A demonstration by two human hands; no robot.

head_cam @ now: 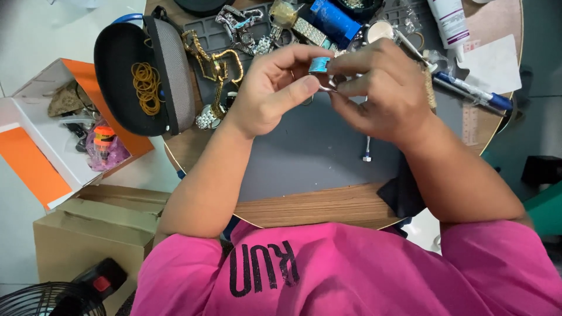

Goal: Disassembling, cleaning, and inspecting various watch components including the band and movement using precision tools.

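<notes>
Round table (328, 205); L hand (266, 88) & R hand (380, 88), each grip clamped on small blue piece (318, 65).

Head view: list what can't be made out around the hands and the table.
- Small blue piece: mostly covered by the left hand and right hand; its kind is unclear.
- Thin metal part between the hands: too small to identify.
- Watches and blue box: cut off by the top edge.
- Fan: cut by the bottom edge.
</notes>
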